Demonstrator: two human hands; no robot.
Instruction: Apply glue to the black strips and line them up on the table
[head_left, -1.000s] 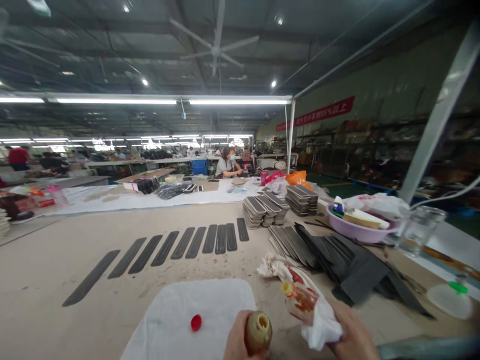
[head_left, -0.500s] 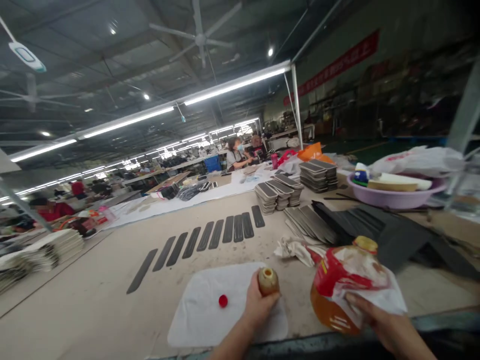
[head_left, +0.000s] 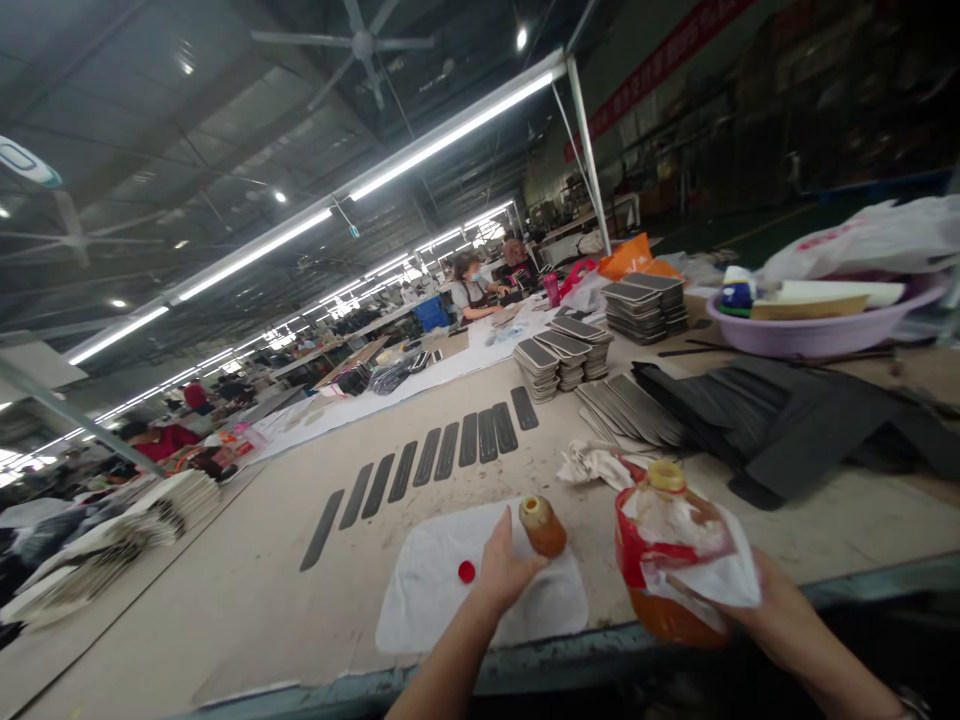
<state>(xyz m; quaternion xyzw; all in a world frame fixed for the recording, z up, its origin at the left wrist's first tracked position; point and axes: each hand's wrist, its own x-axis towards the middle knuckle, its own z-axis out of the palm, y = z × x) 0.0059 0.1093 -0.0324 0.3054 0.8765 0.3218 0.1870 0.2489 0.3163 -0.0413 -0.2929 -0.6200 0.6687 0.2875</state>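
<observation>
A small amber bottle (head_left: pixel 543 528) with an uncapped mouth stands, tilted in view, on a white sheet (head_left: pixel 420 575). My left hand (head_left: pixel 504 572) is beside it, index finger and thumb spread, the thumb close to its lower side; whether they touch I cannot tell. A red cap (head_left: pixel 466 572) lies on the sheet to the left of that hand. My right hand (head_left: pixel 750 590) grips a large jug (head_left: pixel 651 550) of amber liquid by its side, at the table's front edge. White wrapping and a red label cover much of the jug, and its neck is uppermost. Part of the right hand's fingers is hidden.
Dark strips (head_left: pixel 424 458) lie in a row across the table, with stacked pieces (head_left: pixel 559 355) behind. Black sheets (head_left: pixel 795 410) and a purple basin (head_left: pixel 817 335) are at right. A crumpled cloth (head_left: pixel 592 463) lies near the jug. A co-worker (head_left: pixel 476 290) sits beyond.
My left hand's fingers have come away from around the small bottle, which now shows more of its body. The jug is still in my right hand. The view has shifted and tilted.
</observation>
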